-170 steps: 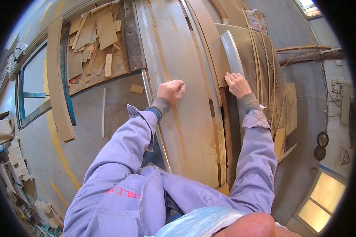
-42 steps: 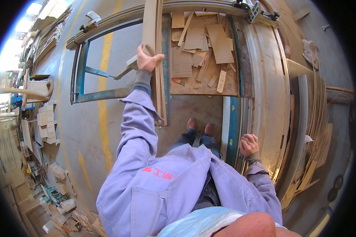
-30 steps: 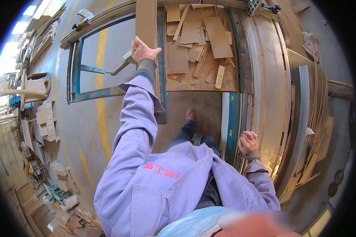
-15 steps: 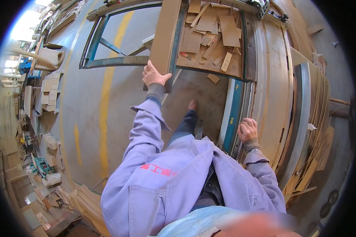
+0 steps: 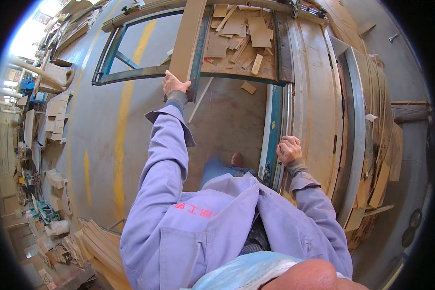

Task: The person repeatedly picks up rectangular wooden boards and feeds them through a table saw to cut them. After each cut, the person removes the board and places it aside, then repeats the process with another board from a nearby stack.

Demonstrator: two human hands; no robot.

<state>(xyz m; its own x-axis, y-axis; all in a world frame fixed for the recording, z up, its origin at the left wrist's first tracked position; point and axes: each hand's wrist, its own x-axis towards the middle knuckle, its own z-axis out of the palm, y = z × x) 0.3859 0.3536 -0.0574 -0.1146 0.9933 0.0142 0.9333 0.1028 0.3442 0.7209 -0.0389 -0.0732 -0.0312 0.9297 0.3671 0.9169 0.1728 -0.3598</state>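
My left hand [image 5: 175, 86] is closed round the near end of a long brown board [image 5: 187, 48], the thumb along its right side. This board lies lengthwise on a dark bar of the blue-green metal frame [image 5: 135, 75]. To the right, my right hand [image 5: 289, 150] rests with curled fingers at the edge of the long machine table [image 5: 316, 96], beside its metal rail [image 5: 285, 125]. What lies under those fingers, if anything, is hidden.
Flat offcuts [image 5: 234, 36] lie scattered on a wooden shelf [image 5: 270, 72] right of the board. One scrap [image 5: 248, 87] is on the floor, near my boot [image 5: 236, 159]. Stacked panels [image 5: 58, 113] stand far left, and strips of sheet [image 5: 99, 246] lean at lower left.
The view has shifted, so the machine appears further left. My legs have moved in a step, one now blurred. Both hands keep their places, the left still holding the board.
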